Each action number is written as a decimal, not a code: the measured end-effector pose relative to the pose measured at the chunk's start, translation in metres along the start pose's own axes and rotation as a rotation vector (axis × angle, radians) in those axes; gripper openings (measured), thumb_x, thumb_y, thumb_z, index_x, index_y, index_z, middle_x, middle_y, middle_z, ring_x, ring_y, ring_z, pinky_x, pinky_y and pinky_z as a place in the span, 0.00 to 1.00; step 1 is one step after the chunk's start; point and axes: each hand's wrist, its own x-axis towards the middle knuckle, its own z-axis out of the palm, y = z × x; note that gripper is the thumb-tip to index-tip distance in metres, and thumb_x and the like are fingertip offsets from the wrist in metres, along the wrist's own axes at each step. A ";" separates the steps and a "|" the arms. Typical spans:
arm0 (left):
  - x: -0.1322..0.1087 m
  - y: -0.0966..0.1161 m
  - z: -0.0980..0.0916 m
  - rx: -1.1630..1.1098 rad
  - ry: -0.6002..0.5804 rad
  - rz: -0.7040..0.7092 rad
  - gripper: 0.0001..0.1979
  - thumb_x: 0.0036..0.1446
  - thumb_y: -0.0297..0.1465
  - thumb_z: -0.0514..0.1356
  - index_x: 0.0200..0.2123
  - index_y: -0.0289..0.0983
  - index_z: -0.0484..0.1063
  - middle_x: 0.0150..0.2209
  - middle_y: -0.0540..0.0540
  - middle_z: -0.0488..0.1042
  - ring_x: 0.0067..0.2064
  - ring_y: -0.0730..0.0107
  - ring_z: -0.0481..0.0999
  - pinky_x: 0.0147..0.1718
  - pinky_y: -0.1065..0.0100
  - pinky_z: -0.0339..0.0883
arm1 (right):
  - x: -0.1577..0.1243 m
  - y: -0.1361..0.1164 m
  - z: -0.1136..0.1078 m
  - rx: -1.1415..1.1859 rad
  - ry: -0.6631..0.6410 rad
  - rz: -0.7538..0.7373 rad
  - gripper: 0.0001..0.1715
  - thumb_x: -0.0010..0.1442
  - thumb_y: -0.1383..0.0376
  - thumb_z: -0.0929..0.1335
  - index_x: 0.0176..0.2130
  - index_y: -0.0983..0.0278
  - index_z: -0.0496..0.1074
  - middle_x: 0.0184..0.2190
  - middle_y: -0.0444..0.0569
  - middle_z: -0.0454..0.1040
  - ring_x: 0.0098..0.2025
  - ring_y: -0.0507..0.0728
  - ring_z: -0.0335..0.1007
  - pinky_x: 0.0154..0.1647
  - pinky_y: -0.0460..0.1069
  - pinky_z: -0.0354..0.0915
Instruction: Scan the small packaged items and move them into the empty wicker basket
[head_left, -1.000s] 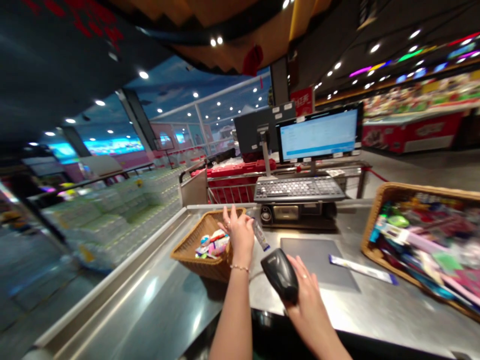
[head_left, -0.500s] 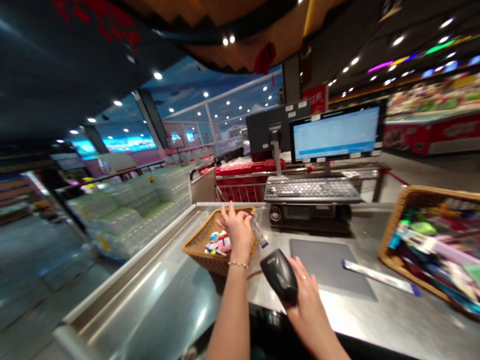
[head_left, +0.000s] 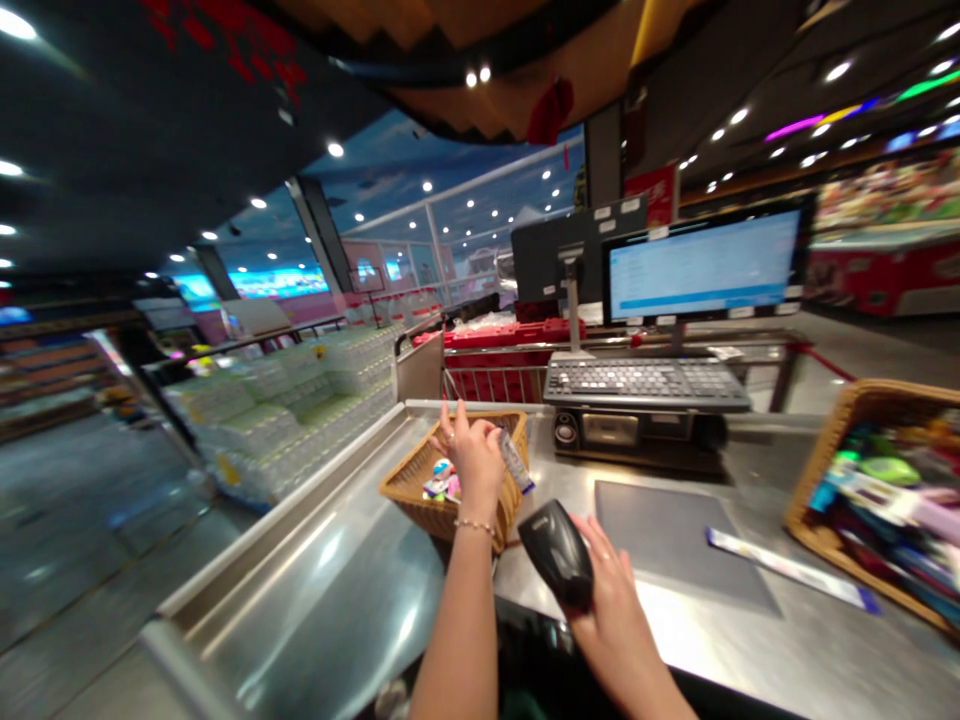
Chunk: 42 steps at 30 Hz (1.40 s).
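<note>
Pinching packet [head_left: 516, 462]: left hand [head_left: 477, 462]; right hand [head_left: 611, 592] wraps black scanner [head_left: 556, 552].

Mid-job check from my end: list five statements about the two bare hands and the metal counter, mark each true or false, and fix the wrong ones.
1. The right hand holds a black handheld scanner. True.
2. The long white packet with blue-purple ends lies inside a wicker basket. False: the long white packet lies partly on the flat grey mat, partly on the metal counter.
3. The left hand holds a slim pale packet with a dark blue end. True.
4. The black-framed monitor has a dark screen. False: the monitor is lit pale blue.
5. The smaller brown wicker basket contains colourful items. True.
</note>
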 end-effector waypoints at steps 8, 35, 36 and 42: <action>0.004 -0.012 -0.004 0.015 0.043 0.017 0.05 0.55 0.31 0.61 0.29 0.40 0.77 0.62 0.42 0.64 0.68 0.46 0.49 0.59 0.28 0.41 | 0.002 -0.003 0.007 0.006 0.004 -0.033 0.39 0.48 0.77 0.60 0.60 0.68 0.60 0.64 0.58 0.60 0.70 0.69 0.43 0.65 0.75 0.41; 0.041 -0.079 0.009 0.154 0.053 -0.138 0.08 0.57 0.30 0.57 0.30 0.37 0.76 0.63 0.39 0.63 0.69 0.48 0.47 0.60 0.30 0.37 | 0.003 -0.009 0.020 -0.004 -0.022 -0.070 0.40 0.49 0.79 0.61 0.61 0.65 0.60 0.64 0.57 0.61 0.70 0.69 0.44 0.65 0.74 0.43; 0.041 -0.083 0.012 0.173 0.055 -0.155 0.08 0.58 0.29 0.57 0.31 0.37 0.76 0.62 0.38 0.63 0.69 0.46 0.47 0.60 0.30 0.38 | 0.003 -0.009 0.020 -0.003 -0.026 -0.069 0.40 0.49 0.79 0.61 0.61 0.65 0.60 0.64 0.57 0.61 0.70 0.70 0.44 0.65 0.74 0.42; 0.032 -0.085 0.022 0.227 0.071 -0.192 0.12 0.56 0.29 0.58 0.44 0.36 0.74 0.65 0.32 0.57 0.69 0.44 0.46 0.59 0.30 0.40 | 0.001 -0.007 0.021 0.001 -0.035 -0.066 0.39 0.49 0.79 0.60 0.61 0.67 0.60 0.64 0.59 0.60 0.70 0.70 0.43 0.65 0.75 0.43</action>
